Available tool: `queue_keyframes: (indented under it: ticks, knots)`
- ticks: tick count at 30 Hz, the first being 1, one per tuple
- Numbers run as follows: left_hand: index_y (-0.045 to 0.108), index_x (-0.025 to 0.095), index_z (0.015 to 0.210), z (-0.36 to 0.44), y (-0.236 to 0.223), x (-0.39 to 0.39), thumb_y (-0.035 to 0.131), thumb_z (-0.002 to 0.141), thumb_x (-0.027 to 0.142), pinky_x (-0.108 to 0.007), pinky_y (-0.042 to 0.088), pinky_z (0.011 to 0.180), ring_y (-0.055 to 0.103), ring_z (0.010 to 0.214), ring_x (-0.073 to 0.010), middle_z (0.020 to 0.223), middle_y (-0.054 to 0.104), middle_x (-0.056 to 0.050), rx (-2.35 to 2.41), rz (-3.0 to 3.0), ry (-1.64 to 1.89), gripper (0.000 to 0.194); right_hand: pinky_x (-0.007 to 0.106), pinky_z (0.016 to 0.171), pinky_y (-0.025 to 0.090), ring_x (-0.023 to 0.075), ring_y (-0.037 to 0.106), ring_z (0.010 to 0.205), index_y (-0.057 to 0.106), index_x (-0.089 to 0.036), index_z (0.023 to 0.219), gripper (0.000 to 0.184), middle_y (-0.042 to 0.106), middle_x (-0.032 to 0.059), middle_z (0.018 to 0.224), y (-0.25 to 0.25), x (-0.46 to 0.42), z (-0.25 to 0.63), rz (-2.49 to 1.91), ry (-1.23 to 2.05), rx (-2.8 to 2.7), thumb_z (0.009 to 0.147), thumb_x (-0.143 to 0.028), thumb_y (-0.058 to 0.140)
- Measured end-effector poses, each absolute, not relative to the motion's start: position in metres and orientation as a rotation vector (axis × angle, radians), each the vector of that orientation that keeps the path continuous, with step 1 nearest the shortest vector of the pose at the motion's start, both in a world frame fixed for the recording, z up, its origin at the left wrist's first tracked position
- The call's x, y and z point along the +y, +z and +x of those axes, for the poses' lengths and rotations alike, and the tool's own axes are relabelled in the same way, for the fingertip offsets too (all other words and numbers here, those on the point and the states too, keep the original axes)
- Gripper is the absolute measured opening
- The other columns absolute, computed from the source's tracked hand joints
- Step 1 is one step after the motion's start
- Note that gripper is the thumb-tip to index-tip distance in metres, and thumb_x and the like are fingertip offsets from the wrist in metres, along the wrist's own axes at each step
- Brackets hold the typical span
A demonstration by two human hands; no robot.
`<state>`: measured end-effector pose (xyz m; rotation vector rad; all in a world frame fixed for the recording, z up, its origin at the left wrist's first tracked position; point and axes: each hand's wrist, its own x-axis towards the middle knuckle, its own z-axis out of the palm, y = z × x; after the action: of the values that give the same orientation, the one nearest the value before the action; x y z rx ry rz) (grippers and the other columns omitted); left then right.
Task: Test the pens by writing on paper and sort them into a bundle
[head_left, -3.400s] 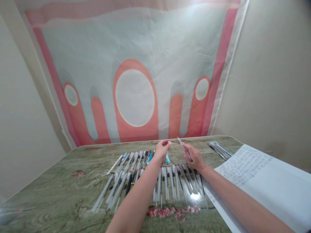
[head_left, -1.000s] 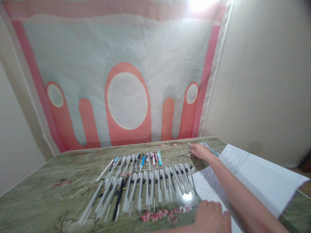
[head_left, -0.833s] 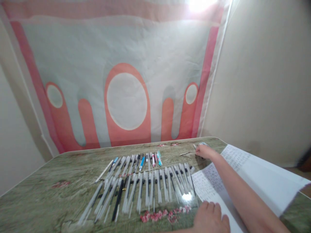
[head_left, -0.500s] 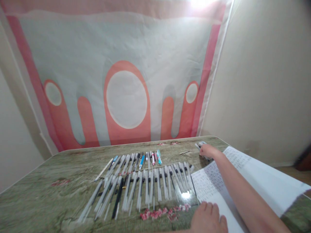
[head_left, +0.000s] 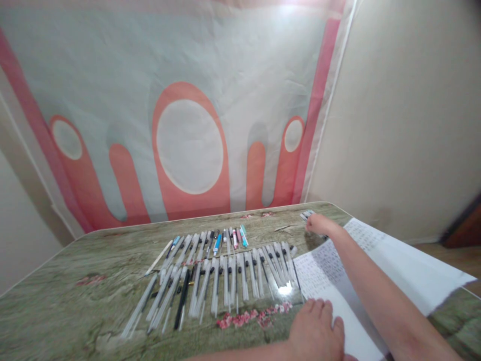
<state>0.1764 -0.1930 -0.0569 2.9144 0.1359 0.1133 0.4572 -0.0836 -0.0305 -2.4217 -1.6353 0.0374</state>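
My left hand (head_left: pixel 317 328) lies flat at the front right, fingers stretched out, over the near-left part of a large sheet of handwritten paper (head_left: pixel 409 265). Beyond the sheet's far-left edge, my right hand (head_left: pixel 319 224) is closed with its fingers bent down over a small bunch of pens (head_left: pixel 306 215). The pens' ends stick out past the fingertips; their middles are hidden under the hand. My right forearm crosses above the paper and covers some of the writing.
Several clear pens with black grips (head_left: pixel 235 281) lie side by side in a long front row, among them a black pen (head_left: pixel 182 301). Behind is a shorter row with a blue pen (head_left: pixel 217 244) and a cream stick (head_left: pixel 159 257). The wood-patterned table (head_left: pixel 56 296) meets a pink-and-grey hanging (head_left: pixel 191 60).
The view has shifted slightly, so the scene sits a little higher and further left. Both hands stay in nearly the same places, and the pen rows look unchanged.
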Motion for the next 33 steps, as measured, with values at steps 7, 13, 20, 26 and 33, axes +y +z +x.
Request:
queue_keyframes:
  ticks: [7, 13, 20, 26, 33]
  knots:
    - [0.041, 0.006, 0.122, 0.169, -0.044, -0.193, 0.043, 0.077, 0.052, -0.044, 0.027, 0.098, 0.031, 0.121, -0.0314, 0.132, 0.033, -0.022, 0.108, 2.865, 0.057, 0.065, 0.022, 0.054, 0.035, 0.0138, 0.055, 0.06, 0.059, -0.016, 0.069, 0.025, 0.063, 0.0028, 0.065, -0.059, -0.087, 0.394, -2.123, 0.072, -1.615, 0.078, -0.036, 0.047]
    - [0.044, 0.007, 0.119, 0.167, -0.042, -0.192, 0.041, 0.077, 0.054, -0.044, 0.028, 0.096, 0.033, 0.118, -0.0312, 0.13, 0.036, -0.02, 0.103, 2.852, 0.118, 0.063, 0.022, 0.05, 0.035, 0.0118, 0.051, 0.052, 0.053, -0.017, 0.066, 0.025, 0.056, -0.0013, 0.056, -0.068, -0.101, 0.383, -1.907, 0.086, -1.466, 0.076, -0.039, 0.047]
    - [0.055, 0.017, 0.1, 0.169, -0.023, -0.166, 0.046, 0.078, 0.043, -0.035, 0.039, 0.081, 0.05, 0.093, -0.0224, 0.101, 0.055, -0.01, 0.187, 2.695, 0.269, 0.035, 0.024, 0.052, 0.038, 0.0125, 0.05, 0.053, 0.052, -0.017, 0.071, 0.024, 0.056, 0.0001, 0.059, -0.074, -0.127, 0.376, -1.795, -0.003, -1.411, 0.079, -0.038, 0.044]
    - [0.056, 0.017, 0.079, 0.186, -0.015, -0.114, 0.059, 0.069, 0.021, -0.038, 0.037, 0.08, 0.052, 0.086, -0.0258, 0.083, 0.055, -0.01, 0.617, 2.502, 0.585, 0.012, 0.023, 0.051, 0.037, 0.0116, 0.048, 0.051, 0.051, -0.017, 0.07, 0.021, 0.055, -0.0005, 0.057, -0.073, -0.129, 0.374, -1.783, -0.022, -1.447, 0.079, -0.035, 0.046]
    - [0.054, 0.017, 0.088, 0.209, -0.016, -0.098, 0.053, 0.072, 0.024, -0.034, 0.041, 0.076, 0.055, 0.088, -0.0245, 0.091, 0.058, -0.011, 0.93, 2.595, 0.353, 0.017, 0.023, 0.051, 0.035, 0.0115, 0.046, 0.052, 0.052, -0.018, 0.071, 0.017, 0.054, -0.0005, 0.058, -0.072, -0.13, 0.372, -1.745, -0.065, -1.49, 0.078, -0.032, 0.047]
